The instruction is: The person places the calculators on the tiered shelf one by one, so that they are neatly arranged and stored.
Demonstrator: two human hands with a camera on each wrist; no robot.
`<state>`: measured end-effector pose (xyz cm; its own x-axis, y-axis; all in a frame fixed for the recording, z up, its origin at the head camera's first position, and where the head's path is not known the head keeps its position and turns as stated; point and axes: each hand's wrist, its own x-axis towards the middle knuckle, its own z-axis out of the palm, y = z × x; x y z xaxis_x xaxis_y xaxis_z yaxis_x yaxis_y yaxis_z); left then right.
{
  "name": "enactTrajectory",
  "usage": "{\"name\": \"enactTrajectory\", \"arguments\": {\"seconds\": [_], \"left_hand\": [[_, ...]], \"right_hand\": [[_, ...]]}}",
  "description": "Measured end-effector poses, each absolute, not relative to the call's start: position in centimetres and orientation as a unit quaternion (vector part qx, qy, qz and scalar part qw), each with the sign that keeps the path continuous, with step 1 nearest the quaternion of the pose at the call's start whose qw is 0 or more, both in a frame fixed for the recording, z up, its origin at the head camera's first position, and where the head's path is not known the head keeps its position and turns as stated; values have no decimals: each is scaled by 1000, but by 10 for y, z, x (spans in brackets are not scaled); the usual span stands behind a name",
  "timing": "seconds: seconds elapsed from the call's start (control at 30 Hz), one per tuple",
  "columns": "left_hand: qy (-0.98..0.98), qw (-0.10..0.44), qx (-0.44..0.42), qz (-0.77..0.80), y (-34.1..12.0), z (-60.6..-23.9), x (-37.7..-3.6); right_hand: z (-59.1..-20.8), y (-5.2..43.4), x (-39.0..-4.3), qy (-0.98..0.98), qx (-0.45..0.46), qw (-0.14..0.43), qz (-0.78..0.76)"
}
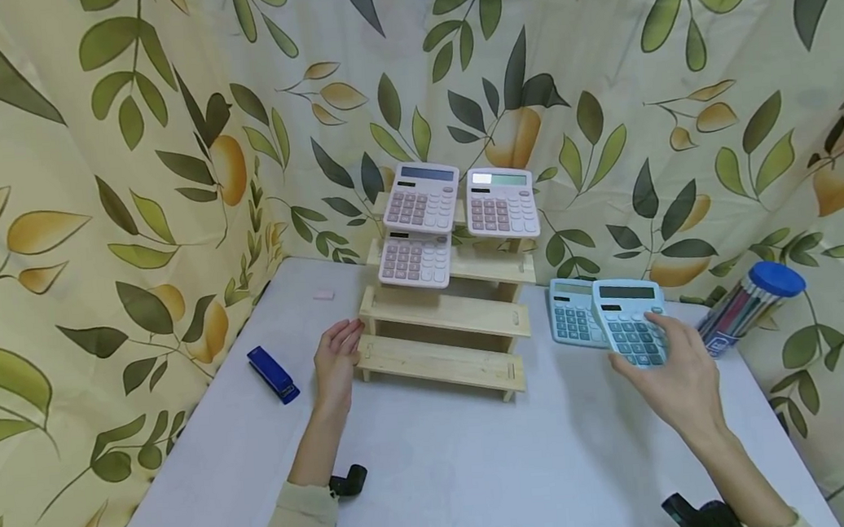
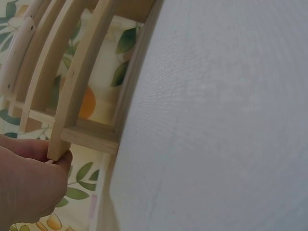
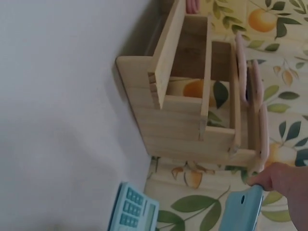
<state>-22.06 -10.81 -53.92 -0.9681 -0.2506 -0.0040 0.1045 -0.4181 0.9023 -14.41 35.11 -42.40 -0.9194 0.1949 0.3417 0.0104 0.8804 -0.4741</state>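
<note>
My right hand (image 1: 665, 354) holds a light blue calculator (image 1: 628, 322) lifted off the white table (image 1: 481, 472), thumb on its right edge; in the right wrist view the same calculator (image 3: 240, 211) shows edge-on under the hand (image 3: 284, 178). A second blue calculator (image 1: 569, 315) lies flat behind it. My left hand (image 1: 341, 343) rests with relaxed fingers against the left end of a stepped wooden shelf (image 1: 444, 327). From the left wrist, the fingertips (image 2: 60, 159) touch a step's end. Three pink calculators (image 1: 423, 198) lean on the upper steps.
A blue stapler (image 1: 273, 374) lies left of my left hand, with a small pink eraser (image 1: 324, 295) further back. A clear tube of pens with a blue lid (image 1: 748, 306) leans at the right. Leaf-print curtains (image 1: 94, 196) close in the table on three sides.
</note>
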Motion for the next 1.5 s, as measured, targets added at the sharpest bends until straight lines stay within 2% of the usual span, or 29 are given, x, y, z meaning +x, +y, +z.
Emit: {"name": "enactTrajectory", "arguments": {"seconds": [1.5], "left_hand": [[-534,103,73,-836,-109,-541,-222]], "right_hand": [[-395,290,-165,-940,19,223,258]]}}
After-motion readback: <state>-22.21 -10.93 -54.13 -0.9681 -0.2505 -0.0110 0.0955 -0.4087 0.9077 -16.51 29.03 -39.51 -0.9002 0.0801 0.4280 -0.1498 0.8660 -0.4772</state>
